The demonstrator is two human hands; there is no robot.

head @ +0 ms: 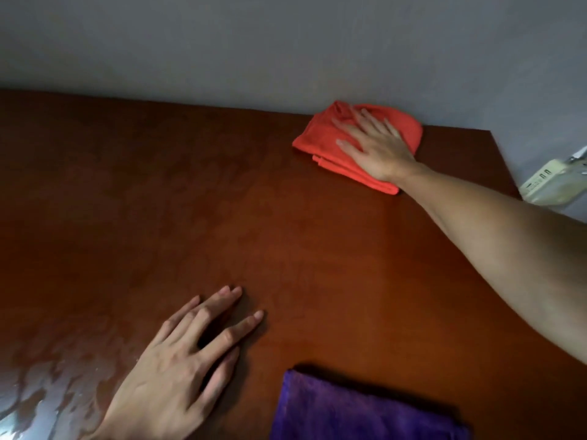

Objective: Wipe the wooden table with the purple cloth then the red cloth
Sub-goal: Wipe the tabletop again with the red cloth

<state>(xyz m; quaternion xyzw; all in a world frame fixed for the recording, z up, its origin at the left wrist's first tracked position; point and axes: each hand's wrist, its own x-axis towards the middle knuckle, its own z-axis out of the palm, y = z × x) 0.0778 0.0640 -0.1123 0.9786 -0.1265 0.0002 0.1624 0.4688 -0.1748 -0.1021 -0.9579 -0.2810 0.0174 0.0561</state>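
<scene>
Grey wall (286, 42) behind; pale power strip (552, 182) at right.

Right hand (378, 147) flat on red cloth (320, 139), far corner of wooden table (254, 201)

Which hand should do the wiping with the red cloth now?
The right hand. It already lies flat on the folded red cloth at the far edge of the wooden table. The left hand rests on bare wood at the near side, beside the purple cloth, far from the red one.
</scene>
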